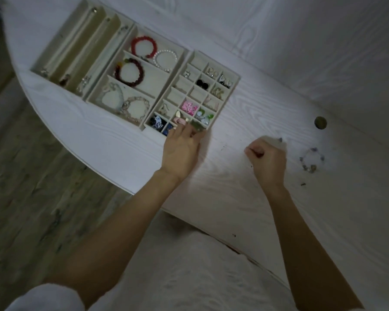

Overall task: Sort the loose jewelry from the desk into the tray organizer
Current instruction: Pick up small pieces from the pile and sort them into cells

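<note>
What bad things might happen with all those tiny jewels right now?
The left hand reaches over the small-compartment tray with something small at its fingertips; it might land in the wrong slot or bump pieces already sorted. The beaded bracelet lies loose on the desk beside the right hand, which might knock it away.
</note>
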Action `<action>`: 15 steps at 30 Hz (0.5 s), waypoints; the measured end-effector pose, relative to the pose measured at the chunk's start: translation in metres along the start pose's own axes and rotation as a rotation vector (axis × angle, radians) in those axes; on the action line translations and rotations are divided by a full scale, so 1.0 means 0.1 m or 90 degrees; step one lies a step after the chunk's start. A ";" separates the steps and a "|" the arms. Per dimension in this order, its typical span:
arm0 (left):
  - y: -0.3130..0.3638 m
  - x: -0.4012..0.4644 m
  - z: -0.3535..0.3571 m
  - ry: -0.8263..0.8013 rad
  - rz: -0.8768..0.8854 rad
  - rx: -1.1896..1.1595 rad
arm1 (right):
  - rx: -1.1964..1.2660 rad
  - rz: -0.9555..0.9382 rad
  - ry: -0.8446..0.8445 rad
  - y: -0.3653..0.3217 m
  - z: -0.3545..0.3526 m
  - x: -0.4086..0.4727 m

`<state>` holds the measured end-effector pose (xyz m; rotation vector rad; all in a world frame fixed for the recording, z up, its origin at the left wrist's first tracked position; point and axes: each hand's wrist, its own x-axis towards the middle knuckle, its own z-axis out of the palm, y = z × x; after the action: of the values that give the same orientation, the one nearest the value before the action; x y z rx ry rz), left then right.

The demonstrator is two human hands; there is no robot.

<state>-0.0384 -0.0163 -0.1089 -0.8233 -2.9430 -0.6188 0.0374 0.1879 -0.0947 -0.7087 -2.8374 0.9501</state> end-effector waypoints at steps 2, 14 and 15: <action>-0.04 -0.02 -0.01 0.013 0.013 -0.051 | 0.000 -0.002 -0.001 -0.10 0.03 0.04; -0.87 0.24 -0.37 0.112 -0.200 -0.139 | 0.093 -0.129 -0.046 -1.00 0.17 0.86; -0.91 0.28 -0.38 0.101 -0.211 -0.127 | 0.095 -0.141 -0.054 -1.05 0.20 0.94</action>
<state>-0.1110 -0.0882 -0.1041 -0.2741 -2.9216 -0.9575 -0.0926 0.1446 -0.0566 -0.3391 -2.8017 1.1622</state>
